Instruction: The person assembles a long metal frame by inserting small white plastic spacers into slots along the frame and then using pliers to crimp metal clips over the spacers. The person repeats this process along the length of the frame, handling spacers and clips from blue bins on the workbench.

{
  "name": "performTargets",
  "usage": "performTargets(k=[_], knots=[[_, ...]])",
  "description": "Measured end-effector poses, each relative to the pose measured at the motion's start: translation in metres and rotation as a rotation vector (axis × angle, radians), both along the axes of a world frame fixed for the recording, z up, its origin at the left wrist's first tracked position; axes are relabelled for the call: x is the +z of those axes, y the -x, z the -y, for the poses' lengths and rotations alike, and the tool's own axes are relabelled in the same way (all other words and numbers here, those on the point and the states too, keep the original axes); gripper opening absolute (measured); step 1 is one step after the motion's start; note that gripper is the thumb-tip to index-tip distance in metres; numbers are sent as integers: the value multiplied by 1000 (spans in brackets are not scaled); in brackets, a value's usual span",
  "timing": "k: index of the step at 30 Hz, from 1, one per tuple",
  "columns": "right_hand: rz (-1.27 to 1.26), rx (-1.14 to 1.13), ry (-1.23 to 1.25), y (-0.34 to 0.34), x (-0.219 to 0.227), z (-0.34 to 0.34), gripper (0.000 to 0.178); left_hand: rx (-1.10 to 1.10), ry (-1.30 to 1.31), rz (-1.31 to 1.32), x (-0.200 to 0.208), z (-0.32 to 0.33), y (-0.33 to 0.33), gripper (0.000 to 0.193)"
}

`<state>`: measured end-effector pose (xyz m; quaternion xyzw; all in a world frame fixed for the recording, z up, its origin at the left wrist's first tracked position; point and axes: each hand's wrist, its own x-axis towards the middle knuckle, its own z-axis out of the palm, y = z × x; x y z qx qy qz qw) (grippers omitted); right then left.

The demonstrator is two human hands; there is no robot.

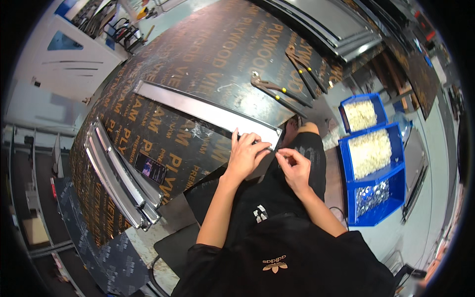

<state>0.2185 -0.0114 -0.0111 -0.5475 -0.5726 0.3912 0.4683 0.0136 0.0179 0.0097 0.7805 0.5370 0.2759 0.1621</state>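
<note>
A long, pale metal profile (198,108) with dark edges lies slanting across the dark plywood table, its near end reaching past the table edge above my lap. My left hand (244,154) grips that end, fingers bent over the top face and the index finger and thumb close to the corner. Just right of the corner, my right hand (296,170) is closed in a pinch. Whatever sits between its fingertips is too small to make out. A few small white pieces (260,213) lie on my black clothing below the hands.
Two pairs of pliers (277,91) with dark handles lie at the table's right. Blue bins (350,198) at right hold white pieces and shiny metal parts. More metal profiles (116,173) and a phone (150,168) are on the left. Frames (316,24) are stacked at the back.
</note>
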Motion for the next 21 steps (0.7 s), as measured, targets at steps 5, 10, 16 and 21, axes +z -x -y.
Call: performTargets(k=[5,10,16,21], knots=[[-21,-52,-3,-12,8,-2,14,16,24,18,7,-1,-23,24],[-8,-59,-109,-15,15,-6,12,14,43,38,17,-5,-32,24],[52,-96,-137,-16,22,-8,11,21,22,81,20,-6,-35,23],[97,-76,-161,-18,29,-8,12,28,-6,104,20,-6,-38,23]])
